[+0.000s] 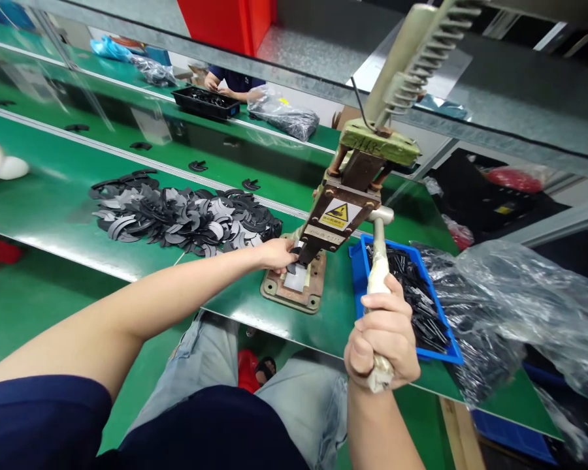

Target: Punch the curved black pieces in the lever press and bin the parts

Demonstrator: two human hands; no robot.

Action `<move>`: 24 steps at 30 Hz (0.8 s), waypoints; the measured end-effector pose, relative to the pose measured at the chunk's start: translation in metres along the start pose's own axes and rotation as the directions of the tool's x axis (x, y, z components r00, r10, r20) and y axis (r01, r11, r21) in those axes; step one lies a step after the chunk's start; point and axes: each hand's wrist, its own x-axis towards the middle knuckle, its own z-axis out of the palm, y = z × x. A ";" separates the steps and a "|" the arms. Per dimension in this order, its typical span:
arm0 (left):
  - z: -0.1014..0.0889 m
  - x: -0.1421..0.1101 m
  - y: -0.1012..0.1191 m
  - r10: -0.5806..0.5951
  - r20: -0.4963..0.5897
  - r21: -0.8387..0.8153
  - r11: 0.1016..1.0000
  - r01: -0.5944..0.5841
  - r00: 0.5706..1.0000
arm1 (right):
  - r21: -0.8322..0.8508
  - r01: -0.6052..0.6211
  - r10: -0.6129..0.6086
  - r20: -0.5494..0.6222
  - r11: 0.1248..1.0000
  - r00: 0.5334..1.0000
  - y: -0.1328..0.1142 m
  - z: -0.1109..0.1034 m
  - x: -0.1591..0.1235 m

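Note:
My right hand (pixel 385 336) is wrapped round the tape-covered handle (pixel 379 261) of a hand press (pixel 340 209). Under the ram, my left hand (pixel 278 254) pinches a small dark curved plastic piece (pixel 293 266) at the press base (pixel 294 297). The ram comes down very close to the fingertips; whether it touches the piece I cannot tell. Left of the press lies a heap of black and grey curved pieces (pixel 186 219). Beside the handle, on the right, a blue bin (pixel 357 274) holds many thin black parts (pixel 416 300).
Several dark pieces lie spaced along the green belt (pixel 166 153) beyond the bench (pixel 44 215). Clear plastic bags (pixel 529 294) crowd the right side. A metal shelf with a red bin (pixel 225 23) hangs overhead. Across the line, another person's hands (pixel 219 83) work near a black tray (pixel 203 108).

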 end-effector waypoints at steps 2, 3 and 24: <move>0.001 -0.012 0.000 0.148 -0.067 0.114 0.984 -0.140 0.987 | 0.000 -0.005 0.005 0.019 1.000 1.000 -0.001 -0.001 0.002; 0.002 -0.021 -0.003 0.238 -0.075 0.166 0.961 -0.223 0.968 | 0.004 -0.005 0.005 0.030 1.000 1.000 -0.002 -0.002 0.004; -0.036 -0.129 -0.168 0.069 -0.633 0.418 0.869 0.265 0.771 | 0.038 0.012 -0.011 -0.040 0.999 0.999 0.006 0.004 0.008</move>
